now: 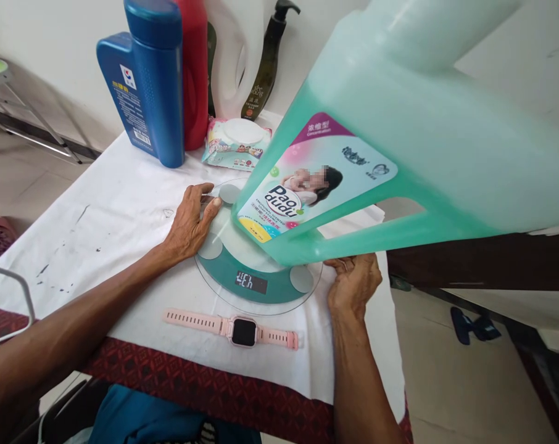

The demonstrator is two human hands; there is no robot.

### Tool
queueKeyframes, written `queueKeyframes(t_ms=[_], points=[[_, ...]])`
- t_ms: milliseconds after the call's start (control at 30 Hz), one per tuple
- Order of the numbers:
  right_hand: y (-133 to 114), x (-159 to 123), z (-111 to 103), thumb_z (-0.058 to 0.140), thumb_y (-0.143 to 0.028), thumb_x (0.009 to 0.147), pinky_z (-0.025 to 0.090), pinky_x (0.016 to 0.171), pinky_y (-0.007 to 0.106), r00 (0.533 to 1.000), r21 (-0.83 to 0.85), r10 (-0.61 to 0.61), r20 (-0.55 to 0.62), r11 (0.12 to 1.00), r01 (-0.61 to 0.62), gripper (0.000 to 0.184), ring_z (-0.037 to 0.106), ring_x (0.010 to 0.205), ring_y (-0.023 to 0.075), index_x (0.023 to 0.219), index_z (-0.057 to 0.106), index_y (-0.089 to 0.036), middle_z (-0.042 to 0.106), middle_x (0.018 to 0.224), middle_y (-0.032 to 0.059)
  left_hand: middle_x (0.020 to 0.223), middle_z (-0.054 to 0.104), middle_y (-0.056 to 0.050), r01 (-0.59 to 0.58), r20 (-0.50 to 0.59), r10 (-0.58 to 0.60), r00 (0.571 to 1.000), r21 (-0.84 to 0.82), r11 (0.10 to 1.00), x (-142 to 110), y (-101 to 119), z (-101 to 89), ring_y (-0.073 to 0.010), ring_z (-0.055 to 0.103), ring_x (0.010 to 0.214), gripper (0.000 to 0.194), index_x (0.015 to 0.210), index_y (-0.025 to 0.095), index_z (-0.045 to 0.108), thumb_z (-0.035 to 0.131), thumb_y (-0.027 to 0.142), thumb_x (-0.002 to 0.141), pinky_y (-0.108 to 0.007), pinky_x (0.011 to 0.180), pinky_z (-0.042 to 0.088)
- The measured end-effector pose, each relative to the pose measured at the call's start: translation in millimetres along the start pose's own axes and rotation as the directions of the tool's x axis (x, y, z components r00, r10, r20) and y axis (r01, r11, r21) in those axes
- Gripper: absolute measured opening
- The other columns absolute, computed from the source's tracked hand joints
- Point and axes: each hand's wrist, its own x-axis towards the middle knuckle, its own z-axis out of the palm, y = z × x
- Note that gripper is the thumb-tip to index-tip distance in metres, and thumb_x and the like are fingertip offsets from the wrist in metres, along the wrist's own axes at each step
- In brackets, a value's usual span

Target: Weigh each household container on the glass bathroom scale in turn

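Observation:
A round glass bathroom scale (213, 281) with a green band and a lit display lies on the table. On it stands a big green jug of liquid soap (353, 185), labelled Paodudu, which looks strongly slanted from here and hides much of the glass. My left hand (189, 222) holds the scale's left edge, thumb over the glass near a round pad. At the right rim, my right hand (357, 283) has its fingers curled at the glass edge, their tips partly hidden under the jug. A pink smartwatch (244, 332) lies flat in front of the scale.
Behind stand a blue bottle (157, 92), a red bottle (194, 74), a white jug (226, 55) and a dark pump bottle (266, 68). A wipes pack (236, 145) lies before them. White cloth (108, 213) covers the table; slippers (474, 325) are on the floor.

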Motion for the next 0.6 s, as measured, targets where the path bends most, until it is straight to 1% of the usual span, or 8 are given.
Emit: queueKeyframes(t_ms=[100,167,200,267,333,433,533,600], points=[[-34,-10,10,0.061,-0.07,0.087,0.056,0.078,0.036,0.986,0.095,-0.164,0.034,0.983,0.16,0.046,0.065,0.088,0.0189,0.093,0.062,-0.024,0.061,0.091,0.0012,0.132,0.059,-0.016,0.009,-0.015,-0.01,1.0,-0.036,0.999,-2,0,2.3,-0.0265,0.066,0.115,0.059,0.134,0.017,0.052,0.036,0.068,0.107,-0.053,0.104,0.055],[-65,-18,23,0.057,-0.078,0.086,0.055,0.088,0.043,0.949,0.191,-0.29,0.128,0.946,0.263,0.055,0.066,0.095,0.023,0.095,0.064,-0.023,0.062,0.095,0.0039,0.134,0.056,-0.017,-0.013,-0.038,0.011,0.999,-0.054,0.998,-4,1,3.8,-0.0277,0.064,0.12,0.06,0.137,0.016,0.05,0.037,0.066,0.107,-0.054,0.107,0.054],[-81,-22,30,0.057,-0.081,0.084,0.054,0.087,0.045,0.92,0.238,-0.343,0.189,0.925,0.296,0.06,0.066,0.093,0.0244,0.093,0.066,-0.023,0.063,0.093,0.0048,0.136,0.054,-0.017,-0.037,-0.052,0.034,0.998,-0.051,0.998,-6,4,4.1,-0.0287,0.061,0.125,0.058,0.139,0.017,0.048,0.037,0.064,0.107,-0.055,0.109,0.053],[-107,-27,42,0.064,-0.082,0.079,0.054,0.077,0.044,0.868,0.307,-0.402,0.292,0.899,0.313,0.062,0.064,0.077,0.0232,0.082,0.067,-0.021,0.062,0.08,0.0043,0.143,0.05,-0.018,-0.08,-0.07,0.078,0.995,-0.025,0.996,-12,12,2.9,-0.0316,0.053,0.137,0.055,0.143,0.018,0.045,0.04,0.06,0.108,-0.058,0.116,0.048],[-123,-29,50,0.074,-0.076,0.075,0.051,0.062,0.038,0.86,0.35,-0.376,0.344,0.902,0.255,0.057,0.053,0.058,0.0169,0.067,0.062,-0.021,0.054,0.064,0.0001,0.15,0.044,-0.021,-0.089,-0.065,0.091,0.994,0.031,0.996,-22,28,-1.7,-0.0364,0.045,0.144,0.057,0.147,0.018,0.041,0.045,0.058,0.107,-0.065,0.121,0.041],[-134,-27,56,0.086,-0.063,0.067,0.043,0.05,0.031,0.883,0.346,-0.27,0.383,0.929,0.134,0.053,0.043,0.048,0.0111,0.058,0.055,-0.021,0.044,0.054,-0.0048,0.157,0.038,-0.025,-0.113,0.042,0.11,0.993,0.079,0.99,-45,55,-15.8,-0.0416,0.039,0.149,0.064,0.155,0.017,0.033,0.053,0.052,0.105,-0.068,0.12,0.041],[-143,-28,60,0.091,-0.051,0.06,0.037,0.043,0.026,0.906,0.357,-0.266,0.328,0.923,0.142,0.052,0.039,0.044,0.0093,0.055,0.049,-0.022,0.037,0.049,-0.0076,0.161,0.037,-0.025,-0.156,0.14,0.146,0.979,0.062,0.986,-74,72,-32.2,-0.0416,0.036,0.153,0.068,0.16,0.019,0.026,0.056,0.047,0.105,-0.068,0.121,0.041],[-151,-35,65,0.088,-0.045,0.062,0.034,0.041,0.025,0.92,0.359,-0.273,0.28,0.919,0.163,0.051,0.035,0.041,0.0079,0.053,0.043,-0.022,0.033,0.046,-0.0086,0.163,0.034,-0.024,-0.146,0.152,0.136,0.979,0.056,0.988,-93,71,-38.7,-0.0408,0.035,0.155,0.07,0.161,0.022,0.022,0.057,0.044,0.105,-0.068,0.122,0.041]])
